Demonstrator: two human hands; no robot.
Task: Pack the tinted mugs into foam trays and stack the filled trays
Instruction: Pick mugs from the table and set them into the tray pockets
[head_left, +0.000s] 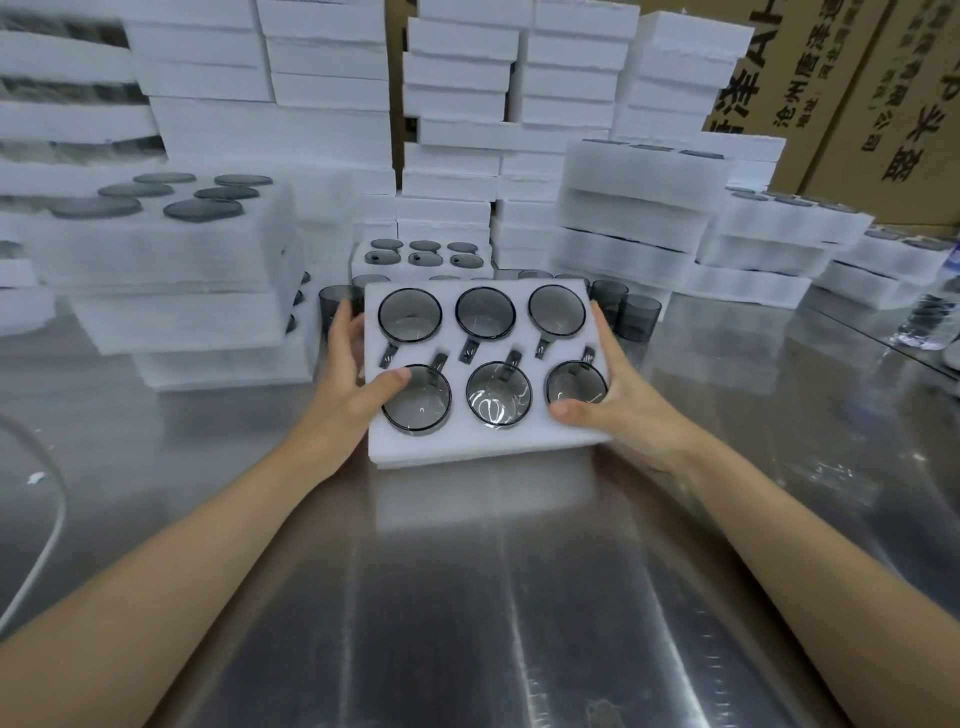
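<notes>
- Squarely between both hands is a white foam tray (483, 449) with six round pockets, in two rows of three.
- Every pocket holds one tinted mug; the mugs (500, 387) sit mouth up, with their handles lying in slots that point toward the middle of the tray.
- The left hand (345, 379) grips the tray's left edge, its thumb on top beside the rim of the near-left mug and its fingers wrapped round the side.
- The right hand (623, 400) grips the tray's right edge the same way, its thumb lying on top against the near-right mug.
- Whether the tray rests on the steel worktop (519, 597) or is lifted just off it, I cannot tell.
- Just behind the tray, loose mugs (639, 317) stand on the worktop, showing past its far corners on both sides.
- Further behind the tray sits a small tray (421, 254) with dark rounds in its pockets.
- Left of the tray rises a left stack (171, 260) of foam trays, the top one showing six dark rounds.
- Right of the tray and behind it stand the right stacks (639, 208), also foam, with dark rounds in their top layers.
- Behind these, far right of the tray, are printed cardboard boxes (883, 104).
- A pale cable (47, 519) curves over the worktop well left of the tray.
</notes>
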